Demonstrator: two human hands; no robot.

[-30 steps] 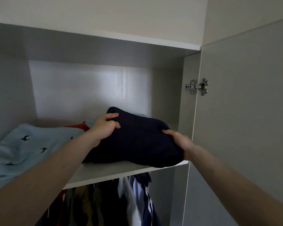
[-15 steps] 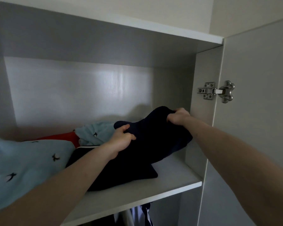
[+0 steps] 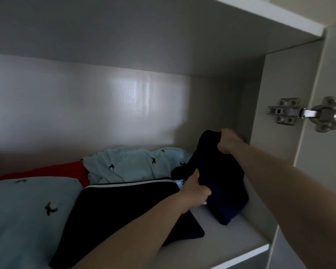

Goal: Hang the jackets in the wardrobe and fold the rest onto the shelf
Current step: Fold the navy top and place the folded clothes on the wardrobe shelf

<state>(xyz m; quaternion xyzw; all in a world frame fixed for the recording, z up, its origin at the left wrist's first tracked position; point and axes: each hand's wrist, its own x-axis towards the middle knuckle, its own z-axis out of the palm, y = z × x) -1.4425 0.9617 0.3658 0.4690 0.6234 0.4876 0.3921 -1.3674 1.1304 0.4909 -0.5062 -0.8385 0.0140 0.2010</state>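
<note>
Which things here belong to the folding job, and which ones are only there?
Job:
- dark folded garment
- left hand gripping it
- right hand gripping it
- shelf

Only there:
- light blue bird-print clothes
- red garment
- dark garment with white stripe
- door hinge

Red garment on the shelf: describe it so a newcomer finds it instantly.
Look at the wardrobe shelf, left side near the back wall. The red garment lies wedged between two light blue bird-print pieces; it is the only bright red item there.
</note>
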